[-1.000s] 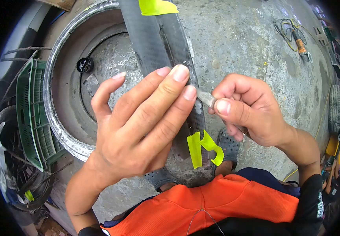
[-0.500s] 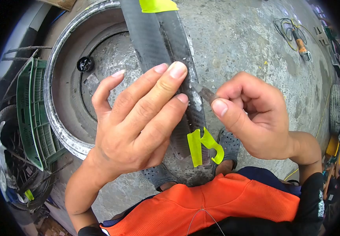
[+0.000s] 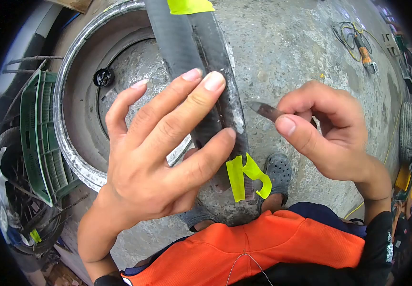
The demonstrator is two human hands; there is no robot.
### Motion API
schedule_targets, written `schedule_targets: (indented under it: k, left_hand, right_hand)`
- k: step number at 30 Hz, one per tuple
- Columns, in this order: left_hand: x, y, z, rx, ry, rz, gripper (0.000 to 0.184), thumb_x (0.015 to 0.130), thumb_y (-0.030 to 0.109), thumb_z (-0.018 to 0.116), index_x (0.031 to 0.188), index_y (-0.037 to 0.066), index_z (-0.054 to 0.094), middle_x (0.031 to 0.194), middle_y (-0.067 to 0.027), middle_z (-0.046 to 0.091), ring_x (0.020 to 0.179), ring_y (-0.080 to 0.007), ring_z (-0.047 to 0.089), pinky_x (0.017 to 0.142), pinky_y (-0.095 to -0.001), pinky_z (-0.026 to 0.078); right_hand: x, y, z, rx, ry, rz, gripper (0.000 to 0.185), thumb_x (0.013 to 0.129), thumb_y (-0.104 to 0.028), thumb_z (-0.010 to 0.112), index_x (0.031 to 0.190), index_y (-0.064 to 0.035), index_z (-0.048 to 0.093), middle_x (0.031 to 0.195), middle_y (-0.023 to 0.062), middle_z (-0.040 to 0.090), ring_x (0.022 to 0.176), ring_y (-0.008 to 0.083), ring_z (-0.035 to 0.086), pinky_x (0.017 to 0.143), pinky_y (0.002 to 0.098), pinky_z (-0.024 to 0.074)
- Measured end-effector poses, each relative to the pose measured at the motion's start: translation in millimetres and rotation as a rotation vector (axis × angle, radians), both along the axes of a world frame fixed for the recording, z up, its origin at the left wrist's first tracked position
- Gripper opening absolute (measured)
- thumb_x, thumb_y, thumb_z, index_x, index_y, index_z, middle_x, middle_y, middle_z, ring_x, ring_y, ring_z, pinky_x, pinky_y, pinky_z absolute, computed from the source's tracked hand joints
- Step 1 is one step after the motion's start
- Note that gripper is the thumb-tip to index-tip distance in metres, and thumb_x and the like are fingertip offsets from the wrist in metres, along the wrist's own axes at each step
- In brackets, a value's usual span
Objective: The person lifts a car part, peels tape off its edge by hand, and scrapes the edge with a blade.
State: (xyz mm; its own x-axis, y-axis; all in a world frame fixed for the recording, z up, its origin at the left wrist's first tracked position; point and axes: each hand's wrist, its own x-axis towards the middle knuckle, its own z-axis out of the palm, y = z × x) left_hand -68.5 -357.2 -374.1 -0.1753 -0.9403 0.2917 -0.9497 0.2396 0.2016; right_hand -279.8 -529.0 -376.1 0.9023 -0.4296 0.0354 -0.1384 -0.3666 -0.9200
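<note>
A long dark panel with a carbon-fibre weave (image 3: 179,45) runs down the middle, a groove along it and pale residue near its right edge. My left hand (image 3: 163,138) lies over its lower part with fingers spread; some fingertips touch the surface, and the thumb is mostly hidden. Between the thumb and bent index finger of my right hand (image 3: 325,128) is a small, worn, pointed blade (image 3: 265,110). The blade's tip is just right of the panel, apart from it. Yellow-green tape (image 3: 236,178) is stuck near the panel's lower end, and another tape piece (image 3: 190,6) crosses its upper part.
A big tyre-like ring (image 3: 74,162) lies under and left of the panel, with a small black cup (image 3: 104,77) inside it. Further left stands a green plastic crate (image 3: 48,143). A corded orange power tool (image 3: 362,50) lies on the concrete floor at upper right.
My right hand has moved right, drawing the blade away from the panel's edge. The fingers of my left hand have spread wider, the index finger moving lower on the panel.
</note>
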Motion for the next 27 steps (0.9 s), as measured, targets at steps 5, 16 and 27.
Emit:
schedule_targets:
  k: [5, 16, 27]
  left_hand:
    - [-1.0, 0.0, 1.7, 0.039, 0.017, -0.010, 0.046, 0.064, 0.000, 0.063, 0.106, 0.016, 0.071, 0.142, -0.0235, 0.057, 0.131, -0.0370, 0.056, 0.113, -0.0479, 0.029]
    - [0.2, 0.1, -6.1, 0.019, 0.006, -0.003, 0.056, 0.062, -0.001, 0.062, 0.115, 0.011, 0.070, 0.142, -0.0231, 0.056, 0.130, -0.0344, 0.057, 0.113, -0.0480, 0.030]
    - [-7.6, 2.7, -13.8, -0.025, -0.037, 0.038, 0.067, 0.064, 0.004, 0.059, 0.129, 0.015, 0.067, 0.146, -0.0196, 0.054, 0.131, -0.0296, 0.057, 0.116, -0.0452, 0.021]
  right_hand:
    - [-1.4, -3.3, 10.9, -0.059, 0.117, 0.016, 0.007, 0.092, -0.006, 0.071, 0.092, 0.0002, 0.067, 0.069, -0.0017, 0.060, 0.057, 0.0030, 0.048, 0.053, 0.0221, 0.0363]
    - [2.9, 12.7, 10.7, -0.008, 0.162, 0.002, 0.008, 0.094, -0.005, 0.067, 0.090, -0.0003, 0.063, 0.063, -0.0045, 0.055, 0.054, 0.0013, 0.046, 0.049, 0.0220, 0.0334]
    - [3.9, 33.2, -12.1, 0.657, 0.066, -0.103, 0.013, 0.101, -0.015, 0.061, 0.099, -0.0034, 0.056, 0.070, -0.0026, 0.053, 0.056, 0.0019, 0.047, 0.047, 0.0202, 0.0384]
